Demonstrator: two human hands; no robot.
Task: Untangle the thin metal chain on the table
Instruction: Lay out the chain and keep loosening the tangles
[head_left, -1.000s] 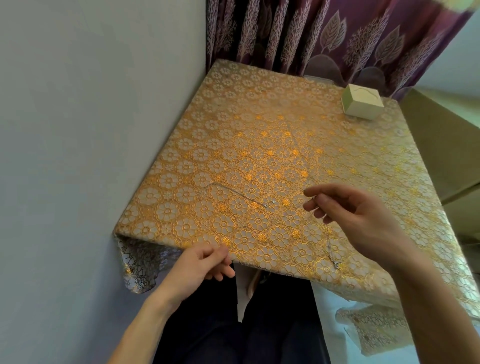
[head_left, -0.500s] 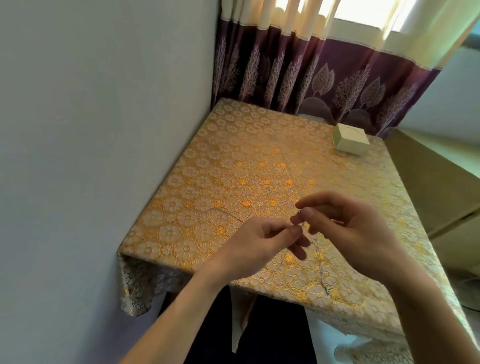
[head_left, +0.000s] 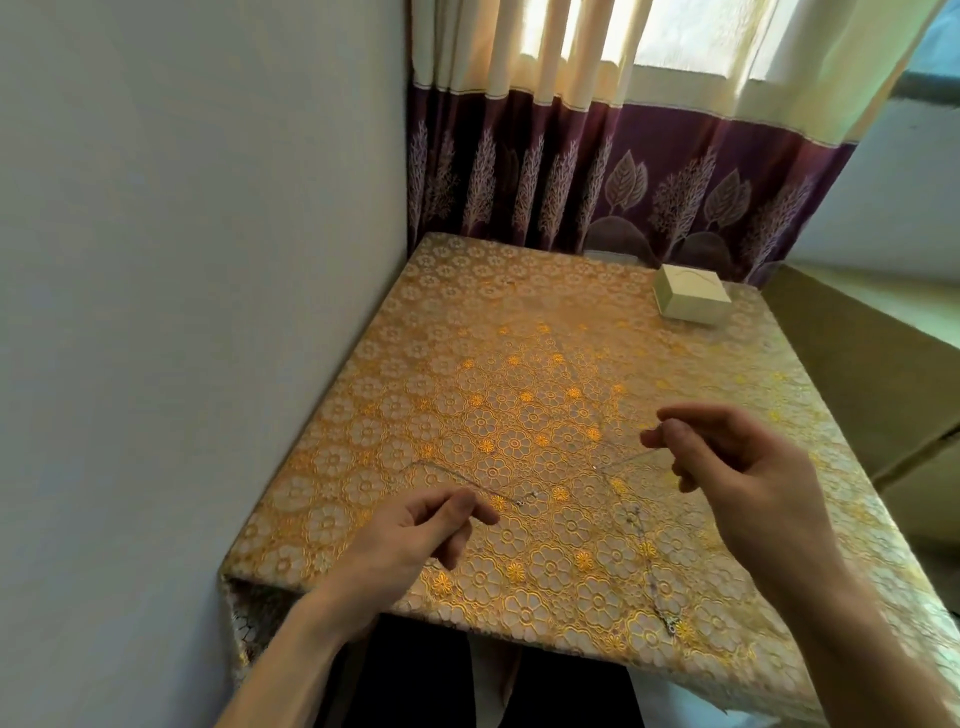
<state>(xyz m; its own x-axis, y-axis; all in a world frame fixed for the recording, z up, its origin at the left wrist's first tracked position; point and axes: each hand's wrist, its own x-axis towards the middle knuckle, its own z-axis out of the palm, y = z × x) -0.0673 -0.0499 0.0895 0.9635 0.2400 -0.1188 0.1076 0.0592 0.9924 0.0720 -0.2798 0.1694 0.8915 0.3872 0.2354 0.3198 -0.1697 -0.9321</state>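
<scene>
- Chain (head_left: 630, 517), thin and silvery, lies spread across the near half of the bench (head_left: 545, 312). One strand crosses the left side and ends just past the left hand (head_left: 410, 540). Another drops from the right hand (head_left: 743, 478) to the cloth and trails towards the front edge.
- Right hand hovers above the bench, its grip closed to a pinch of thumb and forefinger on the chain. The strand lifts off the cloth up to that pinch, and the other fingers are loosely curled.
- Left hand sits low over the front edge, thumb laid against a curled forefinger. The strand passes right beside it, but I cannot tell whether that grip has hold of it.
- It looks almost weightless and completely limp, so it will fall into whatever shape it is dropped in and slip easily through the fingers.
- The links look fine enough to kink or snap if tugged against a knot, and the embossed flowered tablecloth (head_left: 467, 374) could well snag them.
- The best hold is probably a light fingertip pinch close on either side of a crossing, not at the ends, easing loops open.
- A small pale box (head_left: 691, 299) sits at the far right corner, well apart, and a purple curtain (head_left: 623, 182) hangs behind.
</scene>
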